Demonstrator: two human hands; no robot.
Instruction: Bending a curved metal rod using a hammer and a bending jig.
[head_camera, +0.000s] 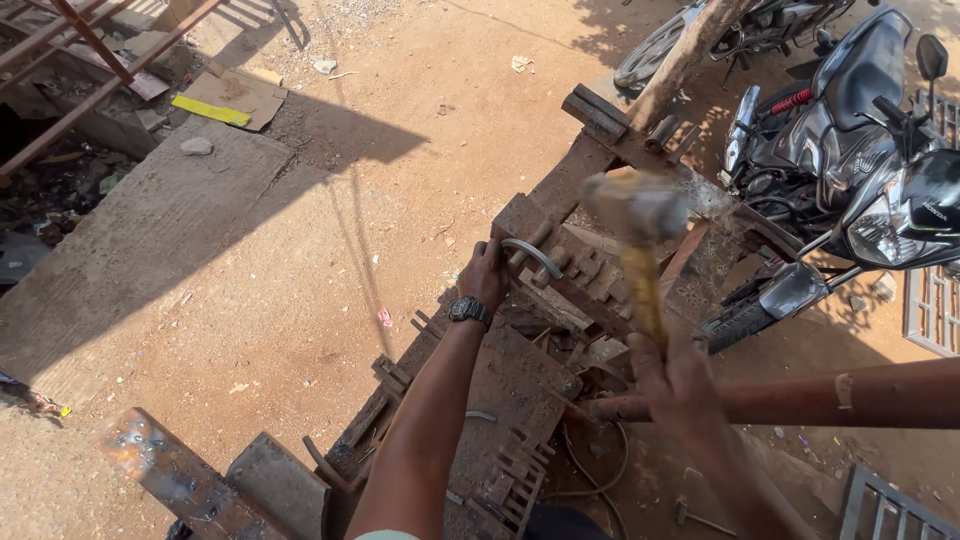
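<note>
One curved grey metal rod (533, 255) is pinched in the left hand (484, 275), held flat on the rusty steel workbench (520, 375) near its far end. One yellow-handled hammer (640, 240), head blurred, is gripped tight by the right hand (680, 385) just above it. Two parked motorcycles (860, 150) can be seen beyond, on reddish dirt.

I can't make out the hammer (637, 215) head above the rusty bench (520, 370); it is smeared by blur. My right hand (680, 385) covers the handle's lower end. My left hand (484, 274) hides one end of the curved rod (532, 252). The motorcycle (850, 150) beside the bench runs off the right edge.
</note>
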